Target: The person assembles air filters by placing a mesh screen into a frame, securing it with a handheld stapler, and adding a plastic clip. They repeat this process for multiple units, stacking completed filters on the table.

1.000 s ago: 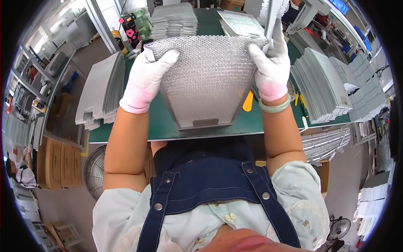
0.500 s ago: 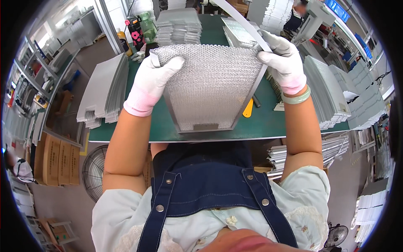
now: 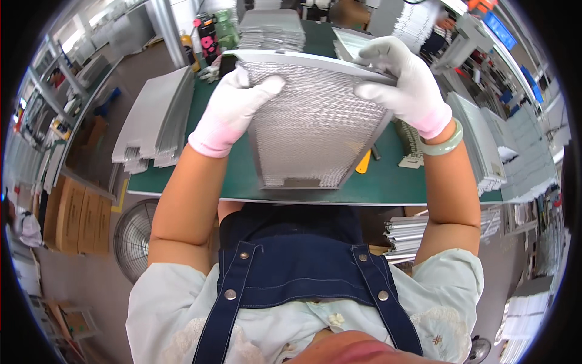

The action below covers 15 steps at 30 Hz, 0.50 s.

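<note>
Matt metal mesh filter panel (image 3: 315, 127)

One mesh filter panel (image 3: 315, 127), two gloved hands, one fan (image 3: 134, 236), one yellow cutter (image 3: 363, 162)

Head view. Gloved left hand (image 3: 233, 112) at 11 o'clock and gloved right hand (image 3: 403, 85) at 1 o'clock grip a trapezoidal metal mesh filter (image 3: 315, 130) above the green table (image 3: 242, 176); stacked filters (image 3: 154, 121) lie at 9 o'clock.

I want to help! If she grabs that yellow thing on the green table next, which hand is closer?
Probably right: the yellow tool lies nearer the right hand, which grips the mesh filter panel.
</note>
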Available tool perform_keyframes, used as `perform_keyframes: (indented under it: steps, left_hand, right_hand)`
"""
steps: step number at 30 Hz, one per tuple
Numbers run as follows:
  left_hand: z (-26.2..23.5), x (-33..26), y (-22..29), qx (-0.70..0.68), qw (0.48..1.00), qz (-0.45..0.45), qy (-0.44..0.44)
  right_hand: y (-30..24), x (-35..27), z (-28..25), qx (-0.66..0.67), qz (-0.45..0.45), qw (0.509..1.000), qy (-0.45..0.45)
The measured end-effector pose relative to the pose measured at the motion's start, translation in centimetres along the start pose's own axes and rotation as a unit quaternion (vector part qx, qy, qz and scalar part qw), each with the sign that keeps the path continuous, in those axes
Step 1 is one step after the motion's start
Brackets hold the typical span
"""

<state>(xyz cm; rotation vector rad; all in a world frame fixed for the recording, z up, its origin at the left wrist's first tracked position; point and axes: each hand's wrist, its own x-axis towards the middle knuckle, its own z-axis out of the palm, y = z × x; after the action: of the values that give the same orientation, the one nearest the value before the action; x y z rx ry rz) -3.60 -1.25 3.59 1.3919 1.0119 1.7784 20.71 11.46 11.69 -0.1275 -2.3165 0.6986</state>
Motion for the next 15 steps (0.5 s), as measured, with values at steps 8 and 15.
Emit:
perform_keyframes:
  steps: [8, 15]
  left_hand:
    - [1.4, -3.3, 2.2, -0.012, 0.994, -0.097, -0.057]
    - [1.9, -3.2, -3.0, -0.009, 0.995, -0.054, 0.086]
  right_hand:
    - [-0.3, -2.0, -0.5, 0.058, 0.124, 0.987, -0.078]
    - [5.1, -4.0, 1.2, 0.149, 0.214, 0.964, -0.058]
